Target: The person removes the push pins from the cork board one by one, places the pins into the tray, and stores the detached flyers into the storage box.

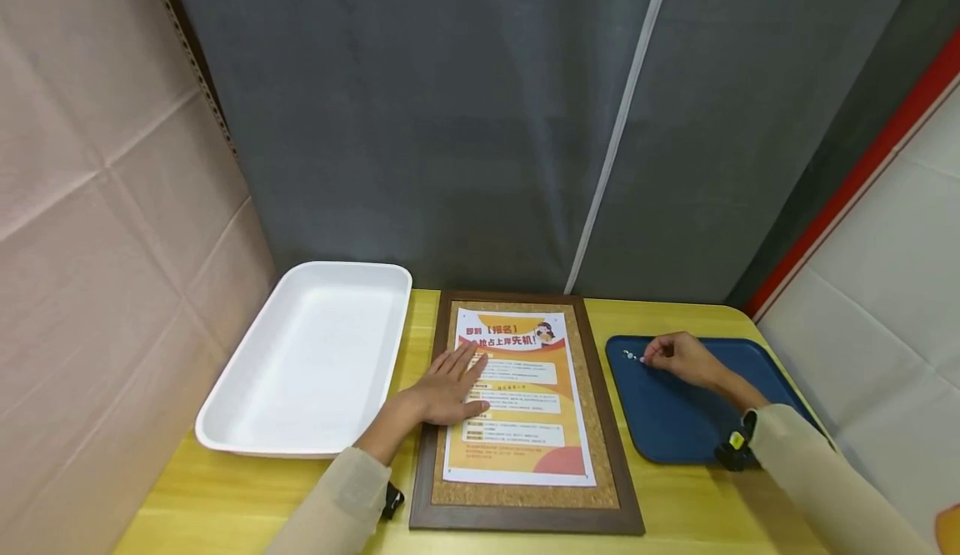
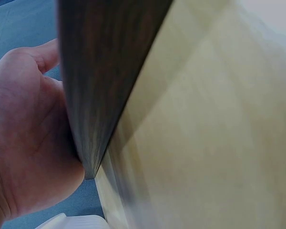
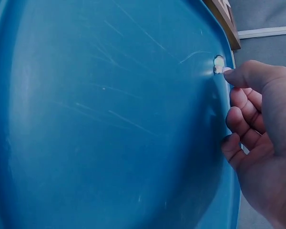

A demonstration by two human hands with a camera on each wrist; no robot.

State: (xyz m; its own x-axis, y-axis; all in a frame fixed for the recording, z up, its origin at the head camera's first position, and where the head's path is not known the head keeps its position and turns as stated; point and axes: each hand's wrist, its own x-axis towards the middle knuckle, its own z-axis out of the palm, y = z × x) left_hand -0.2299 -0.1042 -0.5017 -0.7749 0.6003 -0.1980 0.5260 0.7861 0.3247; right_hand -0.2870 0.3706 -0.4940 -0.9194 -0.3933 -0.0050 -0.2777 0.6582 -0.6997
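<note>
My left hand (image 1: 450,390) rests with fingers spread on an orange and white printed poster (image 1: 517,447), pressing it against a cork board (image 1: 600,422). The poster lies on the cork, inside a dark wooden frame (image 1: 525,519); in the left wrist view the frame's edge (image 2: 102,71) hides most of the fingers. Over the far left corner of a blue tray (image 1: 697,430), my right hand (image 1: 686,359) pinches at a small, shiny pale piece (image 3: 219,69) with thumb and forefinger. Right beside it in the tray lies another small, clear round piece (image 3: 219,60). The other right fingers curl inward.
A large white tray (image 1: 307,355) stands on the yellow wood-grain table (image 1: 225,497) left of the board. Grey cloth (image 1: 450,122) hangs behind the table. Pale walls (image 1: 112,247) rise close at both sides.
</note>
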